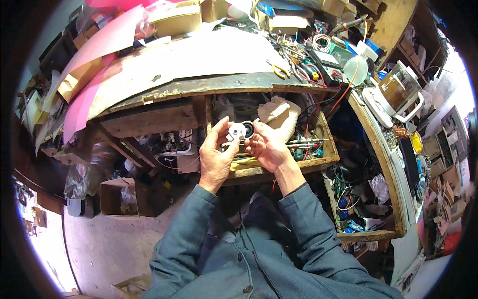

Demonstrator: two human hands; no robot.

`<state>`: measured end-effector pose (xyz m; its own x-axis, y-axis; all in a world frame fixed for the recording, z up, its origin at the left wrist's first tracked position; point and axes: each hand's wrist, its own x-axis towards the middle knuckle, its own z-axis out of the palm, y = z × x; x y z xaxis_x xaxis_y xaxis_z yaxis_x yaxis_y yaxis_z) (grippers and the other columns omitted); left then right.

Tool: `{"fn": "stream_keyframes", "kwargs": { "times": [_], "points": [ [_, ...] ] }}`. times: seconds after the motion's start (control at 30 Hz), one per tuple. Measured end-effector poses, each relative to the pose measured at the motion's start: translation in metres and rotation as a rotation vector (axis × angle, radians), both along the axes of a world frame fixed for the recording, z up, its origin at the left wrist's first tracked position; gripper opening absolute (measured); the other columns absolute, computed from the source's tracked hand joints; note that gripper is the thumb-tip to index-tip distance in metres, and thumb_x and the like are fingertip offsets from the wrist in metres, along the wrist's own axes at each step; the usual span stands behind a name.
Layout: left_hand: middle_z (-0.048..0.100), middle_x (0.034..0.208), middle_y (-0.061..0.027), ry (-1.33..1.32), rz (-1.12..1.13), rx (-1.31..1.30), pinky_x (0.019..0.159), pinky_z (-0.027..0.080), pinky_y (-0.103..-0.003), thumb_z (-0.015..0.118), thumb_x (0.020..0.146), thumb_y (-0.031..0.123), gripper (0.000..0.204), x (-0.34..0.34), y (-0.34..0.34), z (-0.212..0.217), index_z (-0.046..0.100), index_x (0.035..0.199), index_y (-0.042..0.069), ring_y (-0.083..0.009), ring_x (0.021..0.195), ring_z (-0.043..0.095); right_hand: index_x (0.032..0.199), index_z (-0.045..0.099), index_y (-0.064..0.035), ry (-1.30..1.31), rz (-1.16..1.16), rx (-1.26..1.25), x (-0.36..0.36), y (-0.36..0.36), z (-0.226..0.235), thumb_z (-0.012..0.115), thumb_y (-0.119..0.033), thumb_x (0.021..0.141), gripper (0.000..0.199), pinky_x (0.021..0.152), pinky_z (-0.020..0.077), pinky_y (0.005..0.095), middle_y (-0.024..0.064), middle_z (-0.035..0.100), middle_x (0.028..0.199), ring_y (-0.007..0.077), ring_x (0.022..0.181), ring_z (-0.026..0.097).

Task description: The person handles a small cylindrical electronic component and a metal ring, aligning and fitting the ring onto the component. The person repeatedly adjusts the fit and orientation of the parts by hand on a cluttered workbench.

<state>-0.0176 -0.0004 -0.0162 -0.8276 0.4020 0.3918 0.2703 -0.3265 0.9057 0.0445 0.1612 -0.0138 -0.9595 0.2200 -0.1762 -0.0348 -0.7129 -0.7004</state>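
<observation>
Dark jacket nearest; left hand grips a white part, right hand a black ring just beside it, above an open drawer crowded by a beige bundle; yellow-handled pliers lie beyond.

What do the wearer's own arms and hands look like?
Long, plain, dark blue-grey cloth sleeves end near the wrists, matching the dark blue-grey buttoned coat. The left hand and right hand are bare, without gloves.
</observation>
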Motion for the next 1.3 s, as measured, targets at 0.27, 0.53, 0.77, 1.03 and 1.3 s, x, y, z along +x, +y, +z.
{"fn": "stream_keyframes", "kwargs": {
  "times": [0.27,0.53,0.77,1.03,1.3],
  "points": [
    [0.065,0.123,-0.0122,0.119,0.093,-0.103,0.103,0.049,-0.033,0.073,0.088,0.000,0.055,0.001,0.005,0.010,0.053,0.140,0.002,-0.0190,0.114,0.063,0.110,0.062,-0.0116,0.028,0.014,-0.008,-0.002,-0.003,0.004,0.060,-0.031,0.102,0.021,0.068,0.0571,0.0320,0.0035,0.068,0.095,0.0177,0.081,0.068],
    [0.064,0.125,-0.0138,-0.141,0.041,0.047,0.100,0.051,-0.032,0.071,0.093,0.006,0.047,-0.012,0.008,0.010,0.055,0.136,0.000,-0.0199,0.116,0.062,0.112,0.061,-0.0090,0.027,0.022,-0.003,-0.002,0.000,0.000,0.056,-0.031,0.104,0.024,0.072,0.0579,0.0336,0.0068,0.069,0.096,0.0193,0.083,0.068],
    [0.066,0.125,-0.0126,-0.174,-0.011,0.080,0.102,0.049,-0.032,0.070,0.095,0.008,0.040,-0.010,0.006,0.013,0.059,0.133,-0.001,-0.0188,0.114,0.063,0.111,0.061,-0.0081,0.045,0.018,-0.022,0.001,-0.002,0.004,0.055,-0.030,0.104,0.023,0.074,0.0569,0.0351,0.0083,0.069,0.097,0.0199,0.084,0.068],
    [0.070,0.116,-0.0090,-0.294,-0.048,0.109,0.091,0.053,-0.028,0.068,0.097,0.011,0.031,-0.015,0.005,0.009,0.064,0.126,-0.001,-0.0134,0.101,0.066,0.107,0.060,-0.0089,0.075,-0.011,-0.001,0.000,-0.001,0.001,0.056,-0.028,0.103,0.020,0.072,0.0572,0.0356,0.0082,0.069,0.096,0.0219,0.082,0.071],
    [0.068,0.116,-0.0110,-0.422,-0.188,0.214,0.088,0.057,-0.033,0.066,0.099,0.014,0.030,-0.022,0.001,0.004,0.061,0.124,-0.002,-0.0179,0.096,0.067,0.106,0.060,-0.0075,0.015,-0.046,0.042,0.001,-0.005,0.007,0.056,-0.026,0.102,0.020,0.062,0.0577,0.0314,0.0079,0.068,0.094,0.0205,0.078,0.072]
  ]
}}
